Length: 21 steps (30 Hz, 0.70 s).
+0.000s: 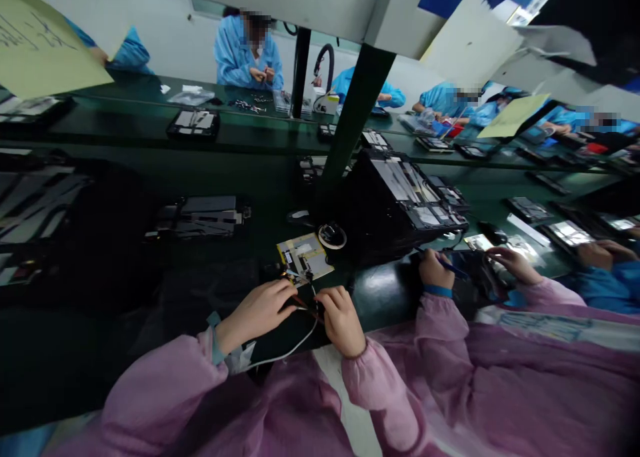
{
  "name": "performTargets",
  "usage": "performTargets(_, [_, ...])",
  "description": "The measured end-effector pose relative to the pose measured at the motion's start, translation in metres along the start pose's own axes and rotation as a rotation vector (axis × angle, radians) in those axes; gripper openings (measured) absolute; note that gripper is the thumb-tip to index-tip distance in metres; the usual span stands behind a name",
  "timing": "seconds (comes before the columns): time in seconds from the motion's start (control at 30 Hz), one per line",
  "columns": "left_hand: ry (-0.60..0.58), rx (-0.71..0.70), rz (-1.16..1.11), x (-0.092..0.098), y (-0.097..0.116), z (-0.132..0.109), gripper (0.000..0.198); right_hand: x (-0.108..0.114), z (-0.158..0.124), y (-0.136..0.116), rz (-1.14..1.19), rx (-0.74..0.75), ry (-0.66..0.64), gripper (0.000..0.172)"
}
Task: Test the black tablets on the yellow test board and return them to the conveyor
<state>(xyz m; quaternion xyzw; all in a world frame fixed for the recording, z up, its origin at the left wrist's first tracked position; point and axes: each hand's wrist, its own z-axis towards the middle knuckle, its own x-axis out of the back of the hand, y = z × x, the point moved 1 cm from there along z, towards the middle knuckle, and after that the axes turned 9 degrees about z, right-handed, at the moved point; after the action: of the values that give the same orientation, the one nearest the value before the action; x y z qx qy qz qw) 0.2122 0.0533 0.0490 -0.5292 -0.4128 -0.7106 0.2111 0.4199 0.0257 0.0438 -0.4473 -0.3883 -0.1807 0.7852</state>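
Note:
My left hand (263, 314), with a blue-green band at the wrist, is closed at the near edge of a flat grey panel with yellow edges (316, 265). My right hand (344, 322) is just to the right, its fingers curled in a pinch. A thin orange-brown strip (303, 303) shows between the two hands; which fingers grip it is unclear. A white cable (283, 356) loops from beneath my left wrist up between the hands. What sits inside each pinch is too small and partly hidden.
Right of the panel stands a tall black stack of trays (380, 207), with a round dark object in a white ring (340, 237) before it. Flat grey parts (207, 216) lie at left. A co-worker's hand holds a blue pen (453, 266). A dark post (357, 104) rises ahead.

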Motion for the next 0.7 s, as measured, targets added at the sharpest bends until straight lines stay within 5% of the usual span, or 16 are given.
performTargets(0.23, [-0.089, -0.099, -0.118, -0.013, 0.014, 0.006, 0.017, 0.0, -0.033, -0.007, -0.07, -0.017, -0.058, 0.032])
performTargets(0.43, [-0.043, -0.044, -0.296, -0.02, -0.003, 0.004, 0.019, -0.013, -0.048, 0.007, -0.098, -0.012, -0.195, 0.03])
performTargets(0.7, [0.026, -0.004, -0.495, 0.008, 0.003, -0.006, 0.02, -0.011, -0.048, 0.005, 0.142, -0.099, -0.094, 0.022])
